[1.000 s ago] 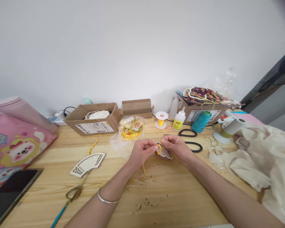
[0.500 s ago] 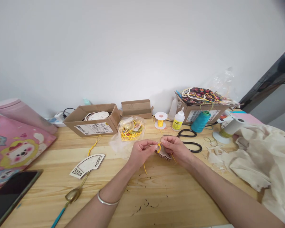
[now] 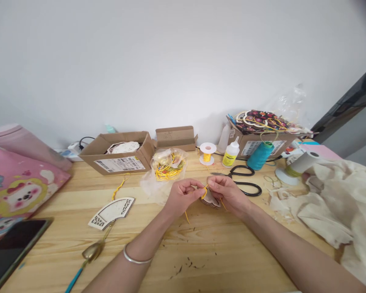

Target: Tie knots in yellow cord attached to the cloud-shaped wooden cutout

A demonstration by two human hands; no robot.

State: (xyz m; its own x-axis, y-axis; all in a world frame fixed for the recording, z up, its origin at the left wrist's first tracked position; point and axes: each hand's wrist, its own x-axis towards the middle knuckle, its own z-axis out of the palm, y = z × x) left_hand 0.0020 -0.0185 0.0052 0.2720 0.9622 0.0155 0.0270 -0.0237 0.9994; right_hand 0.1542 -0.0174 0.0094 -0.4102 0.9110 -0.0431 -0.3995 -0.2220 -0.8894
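Fingers [image 3: 217, 185] Pinching Yellow Cord [image 3: 203, 194] Above One Scalloped Wooden Piece [image 3: 211, 199]

At far left, one pink cartoon-print bag [image 3: 24, 195] is sitting behind one smartphone [image 3: 15, 252]. One gold spoon-shaped piece [image 3: 92, 251] with a teal end is lying below one fan-shaped wooden piece [image 3: 114, 211]. Behind, one cardboard box [image 3: 120, 163] is holding pale cutouts, and one clear plastic bag [image 3: 161, 193] is holding yellow strings.

The left hand [image 3: 184, 197] is gripping the cord between thumb and forefinger; the right hand [image 3: 228, 193] is pinching it opposite. Between and just below them, the scalloped piece is showing partly, the right hand covering some of it.

Beyond, one yellow-wound spool [image 3: 207, 156] is standing near one yellow-labelled glue bottle [image 3: 229, 156]. One pair of black-handled scissors [image 3: 231, 174] is lying just past the right hand, crowding that side. One teal thread cone [image 3: 260, 156] is standing before a second, fuller box [image 3: 247, 147]; one cream cloth [image 3: 326, 203] is spreading at far right.
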